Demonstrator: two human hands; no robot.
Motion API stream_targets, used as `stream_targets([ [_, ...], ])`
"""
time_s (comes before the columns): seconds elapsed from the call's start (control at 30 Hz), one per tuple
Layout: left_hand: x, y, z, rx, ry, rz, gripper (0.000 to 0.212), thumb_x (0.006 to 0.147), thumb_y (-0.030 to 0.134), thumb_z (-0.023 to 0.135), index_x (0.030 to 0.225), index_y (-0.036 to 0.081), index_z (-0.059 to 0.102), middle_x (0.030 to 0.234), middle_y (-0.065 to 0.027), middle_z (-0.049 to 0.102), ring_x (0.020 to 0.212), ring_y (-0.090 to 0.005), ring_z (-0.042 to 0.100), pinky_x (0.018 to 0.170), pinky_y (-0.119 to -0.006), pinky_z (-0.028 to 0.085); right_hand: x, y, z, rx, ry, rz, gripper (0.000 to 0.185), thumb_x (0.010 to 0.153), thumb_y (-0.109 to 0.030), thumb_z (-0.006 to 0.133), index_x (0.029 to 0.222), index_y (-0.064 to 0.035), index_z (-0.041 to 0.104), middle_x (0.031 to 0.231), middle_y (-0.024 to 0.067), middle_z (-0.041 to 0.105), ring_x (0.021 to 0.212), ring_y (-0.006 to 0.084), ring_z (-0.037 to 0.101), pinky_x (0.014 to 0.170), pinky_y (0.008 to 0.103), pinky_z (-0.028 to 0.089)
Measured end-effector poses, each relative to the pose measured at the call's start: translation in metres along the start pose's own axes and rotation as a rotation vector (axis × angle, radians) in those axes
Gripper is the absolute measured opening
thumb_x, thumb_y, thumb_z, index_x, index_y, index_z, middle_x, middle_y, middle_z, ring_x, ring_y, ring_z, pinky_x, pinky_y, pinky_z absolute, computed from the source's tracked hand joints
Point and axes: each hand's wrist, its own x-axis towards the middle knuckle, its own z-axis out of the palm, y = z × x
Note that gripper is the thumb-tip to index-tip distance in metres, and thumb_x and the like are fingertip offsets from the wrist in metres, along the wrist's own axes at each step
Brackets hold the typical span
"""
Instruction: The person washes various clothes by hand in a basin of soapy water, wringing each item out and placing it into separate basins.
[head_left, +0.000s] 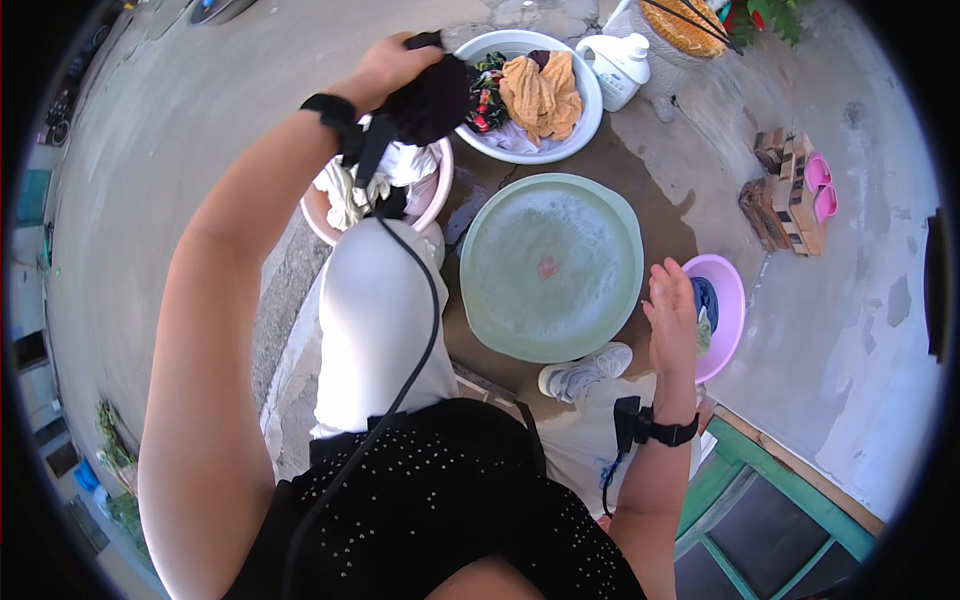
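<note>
My left hand (388, 69) grips a bunched black cloth (431, 101), held up between the pink basin (445, 180) and the white-blue basin (592, 124). White clothes (405, 165) and something black lie in the pink basin. The white-blue basin holds a tan cloth (541, 97), a black floral cloth (487, 97) and a whitish cloth. Before me stands a pale green basin (480, 330) of sudsy water, with a reddish patch showing at its middle. My right hand (673, 315) is empty, fingers raised, between this basin and a small pink-purple tub (727, 337) with dark blue and green cloth.
A white detergent jug (621, 71) stands against the white-blue basin, near a grey planter (667, 64). Stacked bricks (784, 195) and pink slippers (823, 187) are at right. A green-framed door or window (772, 517) is at lower right. Cables run from my wrist straps.
</note>
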Motion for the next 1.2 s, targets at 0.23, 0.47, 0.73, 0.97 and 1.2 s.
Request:
stream_targets([
  [0.23,0.046,-0.125,0.012,0.620,-0.433,-0.081,0.043,0.067,0.040,0.065,0.090,0.004,0.067,0.083,-0.0158,0.067,0.083,-0.0259,0.064,0.077,-0.033,0.049,-0.002,-0.002,0.008,-0.045,-0.097,0.008,0.048,0.088,-0.005,0.050,0.133,0.0021,0.035,0.136,0.0179,0.040,0.129,0.0248,0.036,0.104,0.0358,0.030],
  [0.47,0.102,-0.103,0.128,0.607,-0.326,0.317,0.047,0.072,0.027,0.065,0.116,0.010,0.057,0.119,-0.0198,0.052,0.110,-0.0360,0.052,0.093,-0.039,0.043,0.005,-0.009,0.007,-0.007,-0.132,0.106,0.044,0.088,-0.011,0.053,0.129,0.0013,0.042,0.127,0.0104,0.047,0.120,0.0179,0.043,0.100,0.0325,0.032],
  [0.73,0.134,-0.046,0.228,1.259,-0.164,0.828,0.061,0.081,0.002,0.050,0.136,0.026,0.037,0.149,-0.0101,0.020,0.137,-0.0299,0.022,0.098,-0.052,0.037,0.006,-0.001,-0.012,0.030,-0.128,0.244,0.045,0.086,-0.015,0.056,0.128,-0.0023,0.044,0.136,0.0101,0.043,0.125,0.0188,0.039,0.103,0.0361,0.028],
  [0.97,0.147,-0.028,0.243,1.245,-0.353,0.630,0.035,0.082,0.020,0.059,0.116,0.018,0.054,0.140,-0.0035,0.037,0.137,-0.0219,0.023,0.103,-0.053,0.029,-0.002,-0.009,-0.020,0.109,-0.116,0.216,0.044,0.086,-0.016,0.057,0.127,-0.0026,0.046,0.134,0.0088,0.044,0.125,0.0189,0.039,0.103,0.0358,0.028],
  [1.2,0.154,0.009,0.172,0.352,-0.520,0.395,0.031,0.090,0.027,0.055,0.110,0.003,0.052,0.094,-0.0071,0.062,0.089,-0.0134,0.058,0.078,-0.026,0.047,-0.016,-0.023,-0.023,0.083,-0.159,0.109,0.041,0.085,-0.016,0.057,0.123,-0.0020,0.049,0.127,0.0076,0.049,0.120,0.0171,0.042,0.101,0.0341,0.031],
])
